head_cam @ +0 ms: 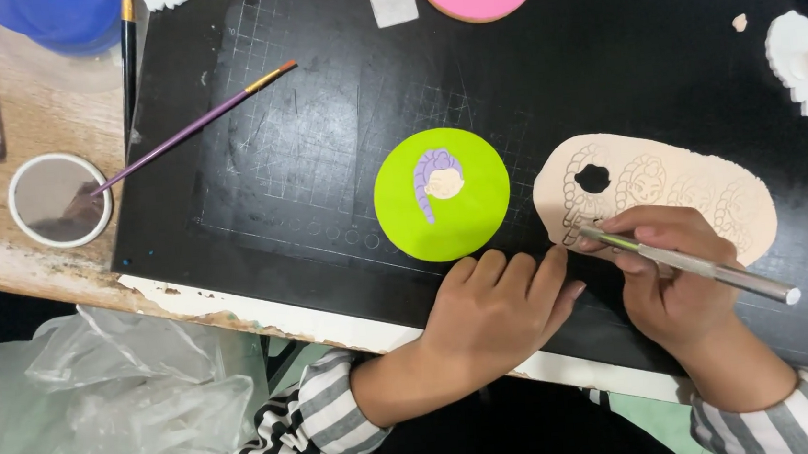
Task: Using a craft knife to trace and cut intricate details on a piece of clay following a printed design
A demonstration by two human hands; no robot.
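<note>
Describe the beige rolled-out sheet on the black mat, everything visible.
The beige rolled-out sheet of soft paste lies flat on the black gridded cutting mat, right of the lime green round disc. Its outline is an uneven oblong with rounded ends. Braided-hair figures are embossed across its face, and one head-shaped hole is cut out near its left end. The right hand rests on its lower edge, holding a slim silver craft knife with the tip on the sheet. The left hand fingertips reach its lower left edge.

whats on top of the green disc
On the green disc lies a small purple braid with a pale face piece. Nothing else is on it.
</note>
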